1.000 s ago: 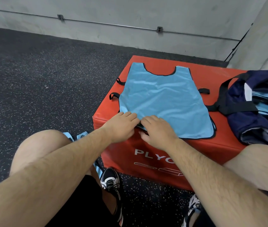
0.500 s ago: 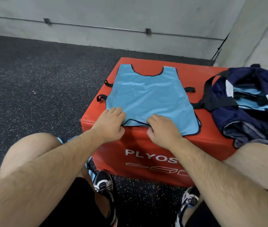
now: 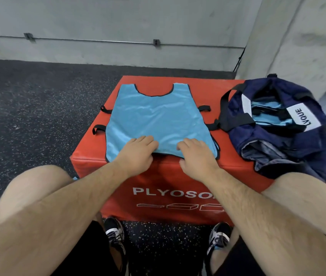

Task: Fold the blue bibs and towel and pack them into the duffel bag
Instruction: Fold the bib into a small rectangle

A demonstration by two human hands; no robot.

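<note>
Underfoot, dark speckled rubber floor [image 3: 28, 116]. Behind, a grey concrete wall [image 3: 118, 20] with a thin pipe [image 3: 98, 41] clipped along it.

In the middle, a red plyo box [image 3: 158, 186], lettered in white on the near face.

On the right part of the box's top, reaching past the right edge: a navy duffel bag [image 3: 277, 140], unzipped and gaping. Inside, light blue cloth [image 3: 265, 108]; across the mouth, a white label with black lettering.

Spread flat over the left and middle of the top: a blue bib [image 3: 158, 120], edged in black, neck hole towards the far edge, hem along the near edge. Black side straps [image 3: 98, 129] poking out towards the left edge and, on the other side, towards the bag.

At the hem, close to the near edge: left hand [image 3: 136, 154], fingers bent and lying on top of the cloth, thumb out of sight. Gripping or only pressing: cannot tell. Just beside it, right hand [image 3: 197, 158], fingers curled on the cloth, thumb at the hem's edge, pinching the hem. Between the two hands, hem drawn into a shallow arch.

Either side of the near face, bare knees [image 3: 34, 186]. Below, black-and-white shoes [image 3: 115, 234] on the floor at the box's foot.
</note>
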